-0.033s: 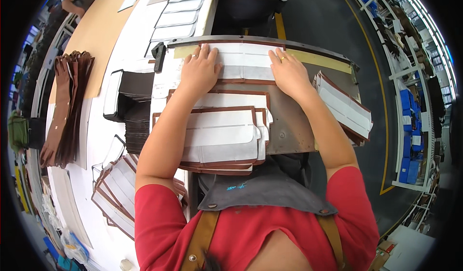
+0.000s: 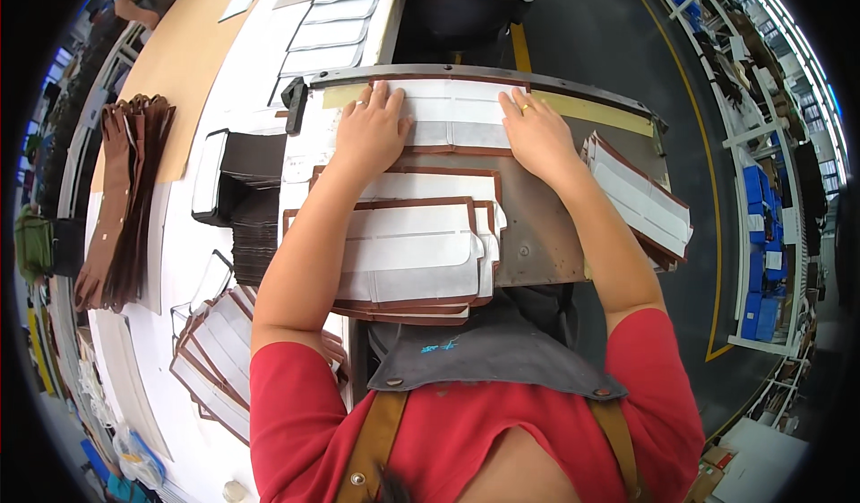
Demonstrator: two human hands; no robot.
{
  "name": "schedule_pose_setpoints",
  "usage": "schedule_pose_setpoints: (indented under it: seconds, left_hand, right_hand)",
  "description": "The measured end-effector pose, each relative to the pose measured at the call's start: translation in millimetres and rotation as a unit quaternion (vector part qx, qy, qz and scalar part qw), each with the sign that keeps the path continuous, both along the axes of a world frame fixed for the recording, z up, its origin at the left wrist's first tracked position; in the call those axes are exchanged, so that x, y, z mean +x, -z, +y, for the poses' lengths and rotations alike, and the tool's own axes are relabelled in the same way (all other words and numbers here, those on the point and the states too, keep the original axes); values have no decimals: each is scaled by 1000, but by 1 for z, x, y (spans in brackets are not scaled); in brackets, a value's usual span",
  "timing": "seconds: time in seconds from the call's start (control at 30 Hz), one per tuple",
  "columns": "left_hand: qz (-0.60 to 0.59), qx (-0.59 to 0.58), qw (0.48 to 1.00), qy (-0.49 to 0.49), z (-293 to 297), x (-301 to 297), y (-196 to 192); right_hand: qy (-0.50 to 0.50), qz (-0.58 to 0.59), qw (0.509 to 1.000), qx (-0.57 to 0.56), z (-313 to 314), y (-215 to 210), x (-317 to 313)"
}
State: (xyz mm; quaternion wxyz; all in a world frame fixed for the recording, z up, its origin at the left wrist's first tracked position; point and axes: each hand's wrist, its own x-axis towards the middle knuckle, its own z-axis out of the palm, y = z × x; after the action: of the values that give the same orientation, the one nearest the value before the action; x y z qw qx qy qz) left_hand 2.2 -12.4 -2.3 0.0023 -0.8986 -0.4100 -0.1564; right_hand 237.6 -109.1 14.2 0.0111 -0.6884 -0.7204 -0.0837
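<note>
A white panel with brown edges (image 2: 455, 109) lies flat at the far side of a metal work surface (image 2: 537, 225), along a raised metal bar (image 2: 502, 75). On its left end rests my left hand (image 2: 369, 134), fingers stretched out and thumb apart. My right hand (image 2: 539, 131) lies on the right end with its fingers extended. Neither hand grips the panel; both palms face down. Nearer to me, partly under my left forearm, sits a pile of similar brown-edged panels (image 2: 408, 243). More such panels (image 2: 638, 194) lean in a slanted stack beyond my right forearm.
Left of the work surface stands a stack of black folded pieces (image 2: 257, 207). Long brown strips (image 2: 125, 198) lie on the white table farther left. Fanned brown-edged panels (image 2: 215, 360) are beside my left elbow. Shelving with blue bins (image 2: 760, 207) runs along the right.
</note>
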Motion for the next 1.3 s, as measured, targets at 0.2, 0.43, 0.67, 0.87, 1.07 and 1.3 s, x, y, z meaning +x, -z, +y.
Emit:
schedule_pose_setpoints:
  seconds: [0.2, 0.43, 0.67, 0.87, 1.07, 1.3]
  left_hand:
    - [25, 9, 1000, -11, -1, 0, -4]
    - [-5, 29, 1000, 10, -1, 0, -4]
    - [-11, 39, 999, 7, -4, 0, -7]
    - [-25, 59, 998, 25, -2, -2, -7]
    - [-70, -58, 995, 38, 13, -16, -8]
    - [-125, -28, 991, -38, 31, -20, 11]
  right_hand:
    - [-11, 6, 1000, 27, 2, 6, 4]
    - [6, 27, 1000, 9, -2, -5, -7]
    - [-1, -22, 999, 23, -3, 0, -10]
    - [-6, -45, 998, 37, -3, 5, -8]
    - [15, 12, 993, -115, -1, -32, -19]
    - [-206, 236, 946, 86, 76, -1, -64]
